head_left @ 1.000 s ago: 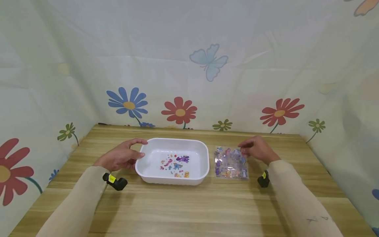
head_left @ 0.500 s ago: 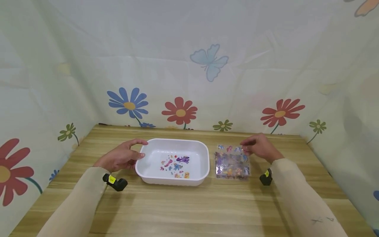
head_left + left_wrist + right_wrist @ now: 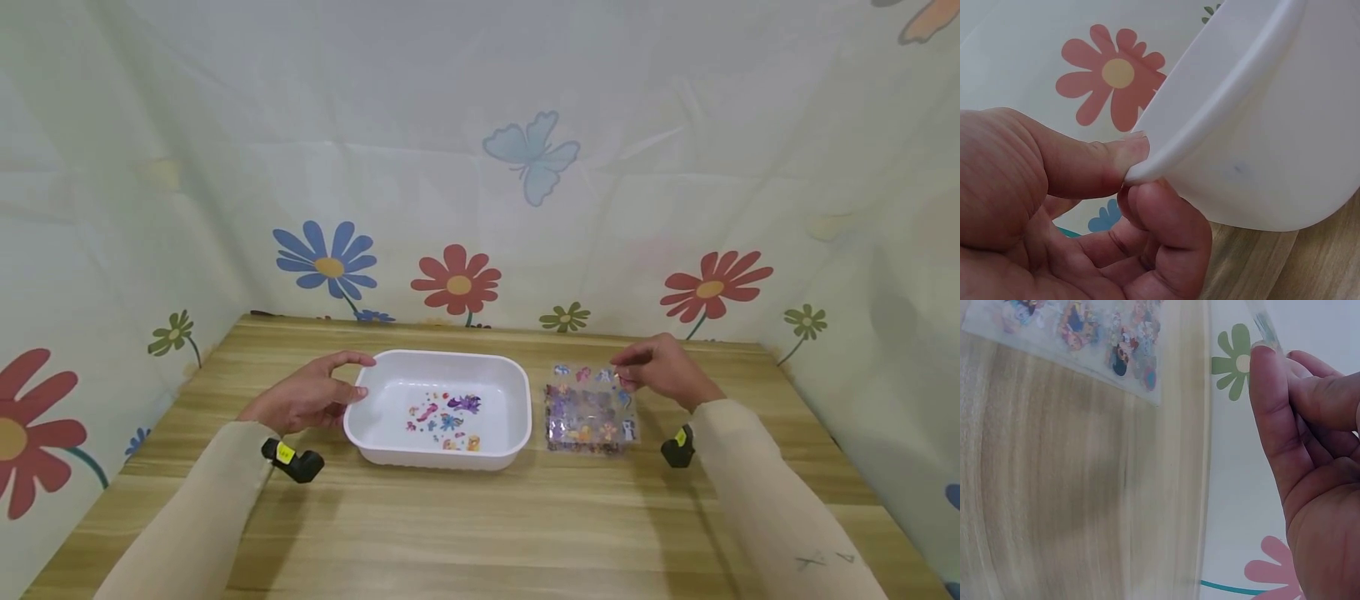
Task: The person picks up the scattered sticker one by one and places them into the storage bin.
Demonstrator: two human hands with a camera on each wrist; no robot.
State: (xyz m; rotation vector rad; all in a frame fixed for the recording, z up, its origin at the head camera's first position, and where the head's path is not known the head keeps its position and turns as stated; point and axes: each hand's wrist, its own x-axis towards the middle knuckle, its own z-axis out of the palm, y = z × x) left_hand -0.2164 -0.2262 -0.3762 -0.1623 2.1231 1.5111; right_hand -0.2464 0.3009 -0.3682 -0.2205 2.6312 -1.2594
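My left hand (image 3: 307, 396) pinches the left rim of a white plastic tray (image 3: 442, 457) between thumb and curled fingers, as the left wrist view shows close up. Small colourful pony pictures (image 3: 450, 422) dot the tray's bottom; whether they are stuck on or printed cannot be told. To the right, my right hand (image 3: 663, 372) pinches the far right corner of a clear sticker sheet (image 3: 583, 375) with pony figures. That sheet is raised above similar clear sheets (image 3: 1072, 331) lying on the table. In the right wrist view the held sheet appears nearly edge-on at the fingertips.
The wood-grain table (image 3: 480, 533) carries the tray and the sheets side by side. A pale curtain (image 3: 375, 150) printed with flowers and a butterfly encloses the back and both sides. Black wrist cameras (image 3: 294, 461) sit at both cuffs.
My right hand has risen and moved slightly back and right, lifting the top sticker sheet off those beneath, which now show under it. The left hand and tray stay put.
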